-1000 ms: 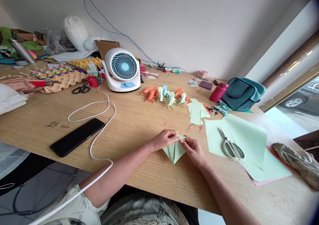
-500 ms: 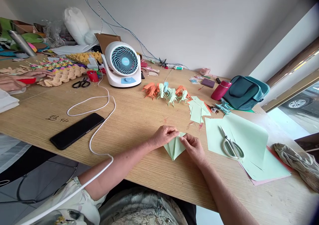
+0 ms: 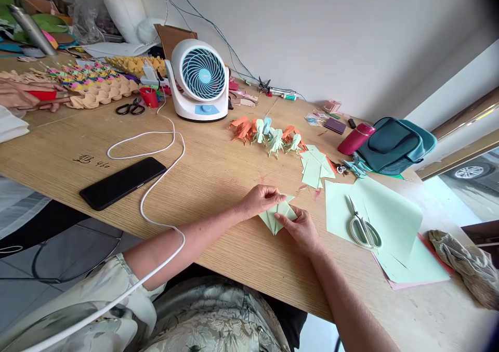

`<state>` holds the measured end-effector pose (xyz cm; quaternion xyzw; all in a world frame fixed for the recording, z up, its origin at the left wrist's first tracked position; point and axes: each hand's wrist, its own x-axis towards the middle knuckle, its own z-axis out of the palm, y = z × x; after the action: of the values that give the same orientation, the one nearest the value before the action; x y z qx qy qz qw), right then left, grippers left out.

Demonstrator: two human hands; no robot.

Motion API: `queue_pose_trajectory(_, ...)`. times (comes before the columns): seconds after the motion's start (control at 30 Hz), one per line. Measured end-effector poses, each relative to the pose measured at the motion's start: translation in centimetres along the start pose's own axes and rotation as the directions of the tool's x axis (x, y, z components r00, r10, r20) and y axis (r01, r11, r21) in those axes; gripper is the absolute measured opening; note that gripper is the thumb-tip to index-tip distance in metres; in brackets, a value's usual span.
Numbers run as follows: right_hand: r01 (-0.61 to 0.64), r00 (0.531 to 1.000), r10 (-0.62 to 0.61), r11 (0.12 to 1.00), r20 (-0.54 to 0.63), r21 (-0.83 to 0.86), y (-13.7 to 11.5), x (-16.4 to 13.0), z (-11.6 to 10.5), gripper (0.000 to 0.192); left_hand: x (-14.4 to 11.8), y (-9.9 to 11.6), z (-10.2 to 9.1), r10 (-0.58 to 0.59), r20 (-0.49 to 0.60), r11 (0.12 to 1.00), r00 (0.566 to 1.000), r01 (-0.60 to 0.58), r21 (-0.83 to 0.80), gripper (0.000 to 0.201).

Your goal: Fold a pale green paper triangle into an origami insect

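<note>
Left hand, right hand, both pressing folded green paper

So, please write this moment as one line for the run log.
left hand: pressing folded green paper | right hand: pinching its fold | paper flat on table | scissors on green sheets at right
</note>
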<state>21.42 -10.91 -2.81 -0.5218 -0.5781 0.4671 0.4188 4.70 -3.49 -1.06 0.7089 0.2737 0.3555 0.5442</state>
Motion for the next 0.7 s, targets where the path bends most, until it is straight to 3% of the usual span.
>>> queue_pose_trajectory(0.13, -0.001, 1.000, 0.001, 1.000, -0.017, 0.019, -0.36, 0.00, 0.12, 0.040, 0.13, -0.26, -0.20, 0.029, -0.029, 0.999, 0.999, -0.028, 0.033, 0.046)
queue_pose_trajectory(0.3, -0.039, 0.999, 0.039, 0.999, -0.003, -0.020, -0.42, -0.01, 0.27, 0.051, 0.24, -0.07, -0.44, 0.004, -0.139, 1.000, 0.990, -0.003, 0.008, 0.044)
queue_pose_trajectory(0.47, -0.020, 1.000, 0.020, 1.000, 0.011, -0.013, -0.33, -0.13, 0.38, 0.040, 0.21, -0.01, -0.53, -0.048, -0.195, 0.998, 0.980, 0.038, -0.057, 0.044)
queue_pose_trajectory(0.6, -0.008, 1.000, 0.008, 1.000, -0.024, -0.012, -0.27, -0.17, 0.44, 0.040, 0.16, -0.21, -0.43, -0.105, -0.127, 0.988, 0.986, 0.089, -0.126, 0.042)
queue_pose_trajectory(0.7, 0.001, 0.998, -0.002, 1.000, -0.057, -0.018, -0.37, -0.11, 0.47, 0.041, 0.06, -0.31, -0.25, -0.208, -0.026, 0.955, 0.978, 0.197, -0.223, 0.044)
